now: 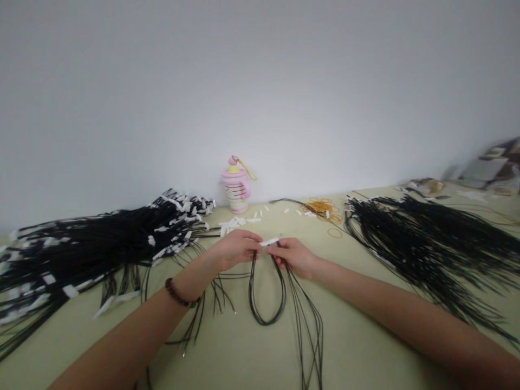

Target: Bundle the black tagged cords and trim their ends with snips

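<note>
Near the middle of the view, my left hand (238, 249) and my right hand (296, 257) face each other a short way apart. A small white strip (270, 242) spans the gap between their fingertips. Both hands pinch a bundle of thin black cables (267, 324), which hangs in a U-shaped loop below them. Loose cable ends fall from each side, the longer ones under my right hand. A beaded bracelet (175, 293) is on the left wrist.
Black cables with white tags (134, 233) are heaped at left; another black cable pile (422, 244) lies at right. A pink and white cup (236, 189) stands by the wall, with white pieces (233, 223) before it. Yellow rubber bands (320, 208) lie behind my right hand.
</note>
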{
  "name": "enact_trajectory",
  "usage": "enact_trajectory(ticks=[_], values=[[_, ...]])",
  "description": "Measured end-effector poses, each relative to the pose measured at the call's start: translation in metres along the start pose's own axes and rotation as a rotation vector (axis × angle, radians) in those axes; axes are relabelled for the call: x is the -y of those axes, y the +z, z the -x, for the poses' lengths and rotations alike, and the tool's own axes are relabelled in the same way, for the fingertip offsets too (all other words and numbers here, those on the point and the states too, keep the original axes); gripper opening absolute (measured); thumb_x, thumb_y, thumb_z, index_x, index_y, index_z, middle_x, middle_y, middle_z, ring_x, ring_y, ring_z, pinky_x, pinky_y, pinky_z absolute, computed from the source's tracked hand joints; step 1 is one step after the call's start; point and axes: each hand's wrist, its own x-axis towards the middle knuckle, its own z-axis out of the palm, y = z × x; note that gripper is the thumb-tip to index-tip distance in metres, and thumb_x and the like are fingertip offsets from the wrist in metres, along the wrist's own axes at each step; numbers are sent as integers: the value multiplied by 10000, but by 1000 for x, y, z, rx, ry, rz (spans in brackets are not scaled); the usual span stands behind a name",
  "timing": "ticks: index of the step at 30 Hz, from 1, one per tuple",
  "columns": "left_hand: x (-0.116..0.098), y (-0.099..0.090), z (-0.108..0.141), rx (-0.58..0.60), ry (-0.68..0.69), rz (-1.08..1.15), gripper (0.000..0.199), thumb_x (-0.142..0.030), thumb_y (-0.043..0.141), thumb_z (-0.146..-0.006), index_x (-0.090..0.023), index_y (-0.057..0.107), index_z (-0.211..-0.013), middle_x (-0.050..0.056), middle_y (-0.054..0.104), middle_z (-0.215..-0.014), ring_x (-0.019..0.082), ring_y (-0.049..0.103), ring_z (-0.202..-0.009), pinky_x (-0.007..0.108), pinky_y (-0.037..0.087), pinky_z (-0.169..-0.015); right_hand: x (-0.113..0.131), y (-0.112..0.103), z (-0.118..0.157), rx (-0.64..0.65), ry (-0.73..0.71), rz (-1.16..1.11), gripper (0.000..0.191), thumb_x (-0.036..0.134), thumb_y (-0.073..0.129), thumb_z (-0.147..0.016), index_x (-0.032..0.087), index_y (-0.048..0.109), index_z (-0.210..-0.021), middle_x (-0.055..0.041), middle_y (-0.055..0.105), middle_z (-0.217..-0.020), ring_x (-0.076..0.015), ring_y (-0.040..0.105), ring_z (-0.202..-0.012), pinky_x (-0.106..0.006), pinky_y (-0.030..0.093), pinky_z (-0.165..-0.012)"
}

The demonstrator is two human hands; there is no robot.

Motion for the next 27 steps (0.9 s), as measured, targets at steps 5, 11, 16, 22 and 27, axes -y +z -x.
enact_trajectory(ticks=[5, 11, 16, 22, 27], values=[[-2, -3, 2, 76, 5, -20, 140, -249, 584, -885, -115, 603, -922, 30, 626, -893, 141, 616, -771, 314, 527, -698, 1, 0, 1, 16, -25, -3, 163, 193, 571, -870, 97, 553, -739, 78, 449, -553, -19, 397, -444, -135, 339, -431], [-1, -3, 2, 130, -1, -40, 137, -239, 586, -882, -119, 602, -945, 36, 629, -925, 156, 621, -819, 341, 527, -737, 1, -1, 2, 34, -46, 2, 137, 188, 579, -863, 91, 575, -766, 71, 478, -565, -15, 401, -440, -128, 330, -418], [-2, -4, 4, 149, -9, -86, 137, -231, 588, -880, -119, 601, -957, 35, 625, -925, 156, 619, -818, 340, 528, -735, -1, -2, 2, 52, -65, 5, 182, 266, 637, -816, 95, 597, -770, 74, 480, -528, -18, 401, -429, -139, 316, -415], [0, -6, 3, 134, -11, -179, 130, -232, 595, -875, -118, 607, -937, 33, 626, -919, 152, 616, -806, 333, 525, -727, 1, -1, 4, 76, -70, 9, 383, 438, 769, -596, 105, 601, -684, 71, 472, -475, -24, 394, -419, -173, 270, -409], [1, -6, 3, 125, 9, -221, 133, -234, 595, -874, -119, 606, -940, 35, 623, -933, 155, 612, -819, 335, 521, -730, 2, 0, 4, 82, -64, 4, 393, 445, 772, -567, 122, 559, -634, 72, 465, -467, -30, 396, -422, -178, 271, -417]])
